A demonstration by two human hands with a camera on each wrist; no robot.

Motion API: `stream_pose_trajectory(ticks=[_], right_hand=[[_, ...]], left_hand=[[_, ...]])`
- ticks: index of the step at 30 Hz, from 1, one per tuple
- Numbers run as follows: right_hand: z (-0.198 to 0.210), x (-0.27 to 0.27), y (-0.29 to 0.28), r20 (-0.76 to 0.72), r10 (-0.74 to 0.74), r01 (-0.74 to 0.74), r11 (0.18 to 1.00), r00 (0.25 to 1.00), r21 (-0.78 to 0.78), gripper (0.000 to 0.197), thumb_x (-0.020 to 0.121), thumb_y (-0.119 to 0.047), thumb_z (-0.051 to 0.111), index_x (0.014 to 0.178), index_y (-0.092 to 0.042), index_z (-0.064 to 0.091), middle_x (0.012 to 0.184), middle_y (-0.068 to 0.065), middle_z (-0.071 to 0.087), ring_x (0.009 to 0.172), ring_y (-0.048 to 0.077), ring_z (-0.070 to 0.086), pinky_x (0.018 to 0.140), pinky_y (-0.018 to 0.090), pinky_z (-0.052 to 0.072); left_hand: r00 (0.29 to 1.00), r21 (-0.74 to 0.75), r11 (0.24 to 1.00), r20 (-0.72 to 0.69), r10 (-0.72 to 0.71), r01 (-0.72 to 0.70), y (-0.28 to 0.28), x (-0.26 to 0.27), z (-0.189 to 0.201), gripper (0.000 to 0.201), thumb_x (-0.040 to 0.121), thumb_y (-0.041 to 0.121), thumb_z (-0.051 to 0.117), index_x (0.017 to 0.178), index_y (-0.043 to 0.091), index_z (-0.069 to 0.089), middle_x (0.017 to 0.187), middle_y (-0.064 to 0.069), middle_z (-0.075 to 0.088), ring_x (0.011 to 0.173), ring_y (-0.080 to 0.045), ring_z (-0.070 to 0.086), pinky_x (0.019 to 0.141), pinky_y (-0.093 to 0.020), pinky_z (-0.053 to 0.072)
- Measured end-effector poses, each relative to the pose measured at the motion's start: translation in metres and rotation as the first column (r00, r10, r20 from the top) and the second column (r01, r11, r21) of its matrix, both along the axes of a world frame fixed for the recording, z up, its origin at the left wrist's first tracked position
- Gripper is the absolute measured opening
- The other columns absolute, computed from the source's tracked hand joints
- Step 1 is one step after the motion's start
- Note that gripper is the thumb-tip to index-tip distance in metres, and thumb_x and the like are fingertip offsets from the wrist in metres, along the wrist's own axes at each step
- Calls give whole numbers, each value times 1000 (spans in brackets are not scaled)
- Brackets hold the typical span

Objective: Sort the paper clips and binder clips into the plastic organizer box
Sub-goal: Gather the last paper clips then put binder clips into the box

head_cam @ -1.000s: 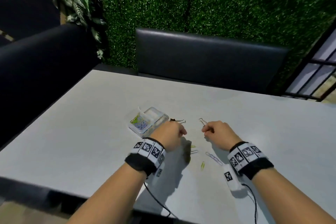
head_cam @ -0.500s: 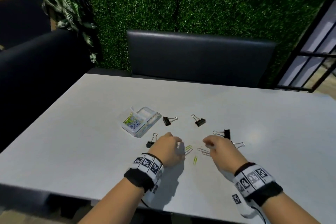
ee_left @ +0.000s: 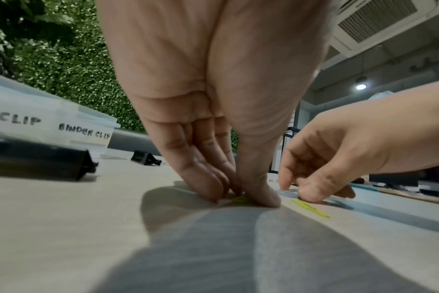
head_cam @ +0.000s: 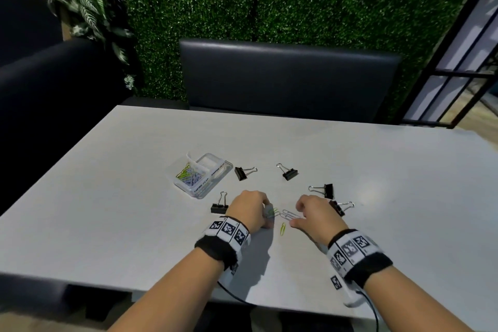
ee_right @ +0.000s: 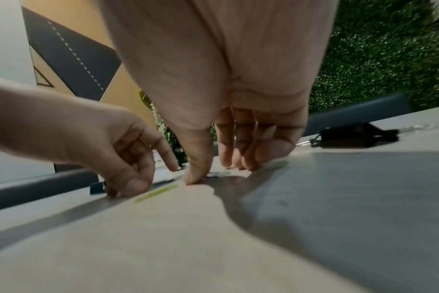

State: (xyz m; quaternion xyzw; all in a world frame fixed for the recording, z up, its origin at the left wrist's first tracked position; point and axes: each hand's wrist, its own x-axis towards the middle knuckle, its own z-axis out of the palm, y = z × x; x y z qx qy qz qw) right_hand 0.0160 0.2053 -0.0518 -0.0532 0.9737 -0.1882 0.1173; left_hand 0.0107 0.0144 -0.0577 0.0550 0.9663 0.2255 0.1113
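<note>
Motion blur softens both wrist views, and our knuckles hide the fingertips from the head camera. At frame center our left hand (ee_left: 213,123) pinches a green paper clip (ee_left: 240,199) against the table (head_cam: 134,224). Our right hand (ee_right: 228,99) presses thumb and fingers around a silver paper clip (head_cam: 289,215), grip unclear. The organizer box (head_cam: 200,179) sits upper left of the hands.

A clear plastic organizer box (head_cam: 202,177) lies open on the left, its near-left compartment holding yellow-green and pale paper clips (head_cam: 188,174). Five black binder clips with wire handles lie scattered to its right and near side (head_cam: 289,173). Loose silver (head_cam: 287,215) and yellow-green paper clips (head_cam: 282,228) lie nearest.
</note>
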Motion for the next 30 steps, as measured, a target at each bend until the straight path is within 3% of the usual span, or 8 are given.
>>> stream_pose_trajectory(ticks=[5,8,11,14,21,24,27,30], right_hand=[[5,-12,-11,103,13,-19,998,995,57,19,85,-28,75,84,-14,63,93,7,67,97,28,67,77,32,49],[9,-18,-18,198,17,-43,991,980,125,22,90,-28,70,86,-6,65,101,11,71,100,27,68,83,32,54],[6,-19,-21,160,17,-41,987,987,154,28,92,-27,66,72,-14,51,82,6,58,80,26,61,67,27,46],[6,-12,-20,100,40,-56,986,994,155,17,94,-26,63,84,-16,53,94,7,63,84,24,59,73,30,47],[11,-6,1,13,-109,109,977,994,-181,17,85,-13,68,71,-16,60,77,1,70,73,18,65,67,30,53],[13,-6,7,131,-217,254,852,967,-457,15,83,1,67,72,-6,59,68,14,71,52,20,65,56,36,55],[17,-6,5,308,-261,403,645,915,-649,12,83,8,62,89,-3,63,68,22,65,49,24,57,50,34,48],[15,-12,3,420,-269,491,607,867,-625,15,88,4,50,91,-1,64,63,13,54,43,20,45,43,26,35]], left_hand=[[998,81,996,67,22,-27,1,1,-5,33,73,19,78,103,22,65,101,-3,73,99,-23,68,86,-38,57],[997,45,999,71,-16,13,-1,2,-7,24,83,19,68,107,22,68,108,-4,72,102,-24,67,90,-38,56],[997,-8,998,53,-65,65,-1,6,-5,18,89,23,66,106,22,74,111,-6,72,101,-26,69,91,-38,56],[996,13,997,50,-78,78,-3,6,-2,18,90,23,63,103,22,76,106,-4,75,99,-24,70,89,-36,57],[973,442,882,217,73,-165,-19,1,9,22,96,16,53,93,14,74,86,-7,77,73,-14,66,69,-25,53],[959,571,788,270,81,-228,-18,1,17,27,92,4,44,72,11,62,64,-6,60,56,-16,51,56,-27,41],[946,627,731,316,78,-269,-14,1,27,22,83,7,49,64,15,44,64,-1,40,51,-15,34,50,-30,27],[985,284,953,160,63,-107,-11,4,23,29,91,42,58,71,22,56,73,2,56,64,-12,51,58,-28,39]])
